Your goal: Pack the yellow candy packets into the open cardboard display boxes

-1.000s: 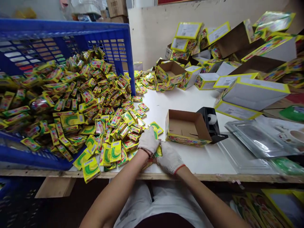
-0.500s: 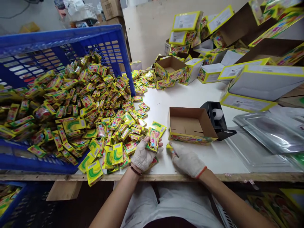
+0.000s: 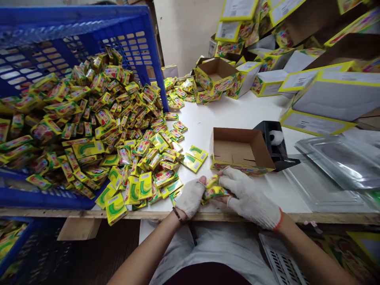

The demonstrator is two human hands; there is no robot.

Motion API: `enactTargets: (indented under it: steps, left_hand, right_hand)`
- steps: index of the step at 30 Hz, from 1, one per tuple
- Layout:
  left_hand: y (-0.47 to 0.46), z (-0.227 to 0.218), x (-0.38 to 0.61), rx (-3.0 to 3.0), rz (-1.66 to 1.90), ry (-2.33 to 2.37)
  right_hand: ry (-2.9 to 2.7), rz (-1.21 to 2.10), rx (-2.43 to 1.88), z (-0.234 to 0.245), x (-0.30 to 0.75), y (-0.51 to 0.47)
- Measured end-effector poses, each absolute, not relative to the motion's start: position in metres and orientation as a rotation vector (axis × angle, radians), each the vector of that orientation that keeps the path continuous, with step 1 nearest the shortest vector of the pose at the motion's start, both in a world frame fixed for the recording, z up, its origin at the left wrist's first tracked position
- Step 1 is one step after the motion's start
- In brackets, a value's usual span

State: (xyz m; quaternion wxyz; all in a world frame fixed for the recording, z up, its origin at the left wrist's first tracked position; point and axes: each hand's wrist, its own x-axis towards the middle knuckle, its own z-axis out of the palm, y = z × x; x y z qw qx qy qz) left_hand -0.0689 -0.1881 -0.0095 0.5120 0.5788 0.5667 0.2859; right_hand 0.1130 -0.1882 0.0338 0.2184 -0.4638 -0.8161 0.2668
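At the near edge of the bench (image 3: pixel 198 122), the left hand (image 3: pixel 190 198) and right hand (image 3: pixel 247 194), both in pale gloves, meet over a few small packets (image 3: pixel 216 192). Each hand's grip is closed on them, the left from the left side, the right with thumb and fingers at the right end; the exact count is hidden. Half a second ago the hands were apart, the left palm-up with one packet lying face up on it, the right holding another; now they have come together.

Just beyond the left hand, a loose pair of packets (image 3: pixel 192 161) lies side by side, where the earlier view showed one resting beneath the held packet. Right of the pair, the open box (image 3: pixel 242 168) stands where it did, with a tape dispenser (image 3: pixel 274 153) against its right side and clear plastic trays (image 3: pixel 338 158) further right.

On the left, the heap of packets (image 3: pixel 97 118) spills from the blue basket (image 3: pixel 158 59). More boxes (image 3: pixel 335 95) are piled at far right.
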Motion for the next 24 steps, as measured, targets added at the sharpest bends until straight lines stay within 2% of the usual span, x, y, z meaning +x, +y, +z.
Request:
enactTargets:
  steps: [5, 9, 11, 14, 16, 20, 24]
  left_hand:
    - [-0.215, 0.000, -0.059, 1.686, 0.473, 1.517]
    - [-0.230, 0.024, -0.089, 2.027, 0.308, 1.761]
    - [-0.233, 0.032, -0.112, 2.020, 0.048, 1.946]
    - [-0.233, 0.032, -0.133, 1.951, -0.259, 2.046]
    - [-0.231, 0.025, -0.132, 1.921, -0.212, 2.019]
    - [-0.223, 0.003, -0.113, 1.889, 0.118, 1.891]
    - [-0.222, -0.008, -0.111, 1.987, 0.295, 1.676]
  right_hand:
    - [-2.702, 0.591, -1.283, 0.014, 0.117, -0.201]
    - [-2.748, 0.337, -1.326, 0.004, 0.118, -0.206]
    - [-2.769, 0.343, -1.361, 0.006, 0.117, -0.204]
    - [-2.835, 0.536, -1.497, 0.014, 0.110, -0.196]
    - [-2.825, 0.676, -1.472, 0.021, 0.103, -0.191]
    - [-2.795, 0.785, -1.142, 0.031, 0.088, -0.181]
    - [-2.828, 0.867, -1.247, 0.036, 0.075, -0.171]
